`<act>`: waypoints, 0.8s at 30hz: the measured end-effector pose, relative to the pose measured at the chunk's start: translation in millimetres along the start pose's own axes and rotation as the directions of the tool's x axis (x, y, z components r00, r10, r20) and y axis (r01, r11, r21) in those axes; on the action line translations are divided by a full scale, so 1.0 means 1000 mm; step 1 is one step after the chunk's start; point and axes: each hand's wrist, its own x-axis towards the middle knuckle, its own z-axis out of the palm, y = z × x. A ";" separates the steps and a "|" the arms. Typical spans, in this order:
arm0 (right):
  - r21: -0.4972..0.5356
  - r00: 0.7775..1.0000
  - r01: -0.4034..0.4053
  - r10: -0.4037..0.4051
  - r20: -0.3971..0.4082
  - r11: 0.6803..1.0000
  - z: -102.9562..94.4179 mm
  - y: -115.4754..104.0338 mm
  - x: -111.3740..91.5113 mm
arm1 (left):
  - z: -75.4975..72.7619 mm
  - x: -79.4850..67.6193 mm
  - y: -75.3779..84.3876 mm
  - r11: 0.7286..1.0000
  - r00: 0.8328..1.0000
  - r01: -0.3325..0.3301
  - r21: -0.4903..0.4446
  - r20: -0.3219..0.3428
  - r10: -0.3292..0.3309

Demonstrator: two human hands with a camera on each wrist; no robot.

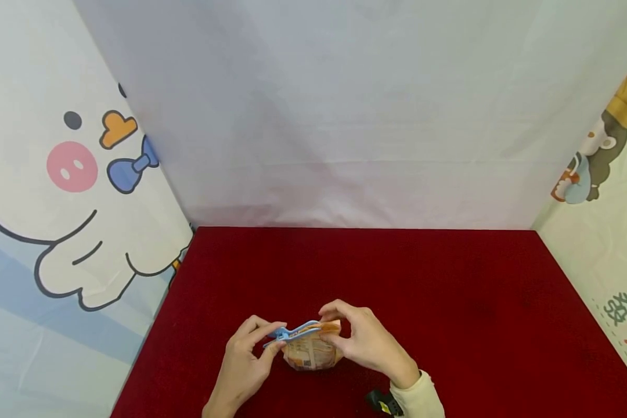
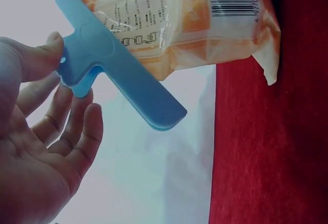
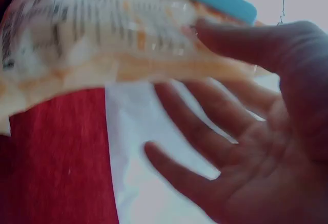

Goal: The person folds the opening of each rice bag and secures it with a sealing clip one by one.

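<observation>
A light-blue bag clip (image 1: 303, 331) lies along the top of an orange and clear printed plastic food bag (image 1: 310, 354). My left hand (image 1: 247, 360) pinches the clip's handle end between thumb and fingers. In the left wrist view, the long bar of the clip (image 2: 120, 62) slants over the bag's edge, and one end sticks out past the bag (image 2: 148, 19). My right hand (image 1: 371, 342) pinches the bag's top edge at its right end, thumb on the near side. Whether the clip bites on the bag cannot be seen clearly.
Dark red cloth (image 1: 423, 290) covers the table under the bag. A white curtain (image 1: 371, 116) stands behind, with printed cartoon curtains (image 1: 26, 174) at the left and right. A black strap (image 1: 385, 402) sits by the right sleeve (image 1: 422, 397).
</observation>
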 end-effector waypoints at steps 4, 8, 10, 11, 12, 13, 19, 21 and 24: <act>-0.014 0.991 -0.078 0.079 0.109 0.997 -0.004 0.010 -0.001 | -0.002 -0.004 0.001 0.999 0.999 0.049 -0.001 0.007 -0.049; 0.013 0.987 -0.085 0.083 0.136 0.996 0.000 0.026 -0.007 | -0.003 -0.003 0.002 0.997 0.996 0.072 -0.001 0.050 -0.072; 0.034 0.989 -0.087 0.082 0.125 0.996 0.005 0.036 -0.012 | -0.003 0.000 0.002 0.998 0.995 0.069 -0.003 0.072 -0.069; 0.047 0.990 -0.083 0.077 0.117 0.995 0.008 0.041 -0.014 | -0.003 0.001 0.002 0.998 0.995 0.066 -0.007 0.078 -0.065; 0.063 0.992 -0.078 0.071 0.108 0.995 0.012 0.046 -0.016 | -0.003 0.001 0.001 0.998 0.995 0.061 -0.008 0.078 -0.060; 0.080 0.994 -0.065 0.057 0.097 0.995 0.015 0.050 -0.017 | -0.003 0.002 0.001 0.998 0.996 0.055 -0.009 0.073 -0.055; 0.141 0.999 -0.010 0.003 0.053 0.990 0.030 0.064 -0.019 | 0.002 -0.001 0.001 1.000 1.000 0.018 -0.019 -0.006 -0.018; 0.142 0.999 -0.015 0.009 0.040 0.990 0.032 0.064 -0.019 | 0.005 -0.001 0.001 1.000 1.000 0.007 -0.020 -0.030 -0.007; 0.142 0.999 -0.028 0.023 0.036 0.989 0.032 0.063 -0.019 | 0.007 0.000 0.001 1.000 0.998 -0.005 -0.014 -0.056 0.004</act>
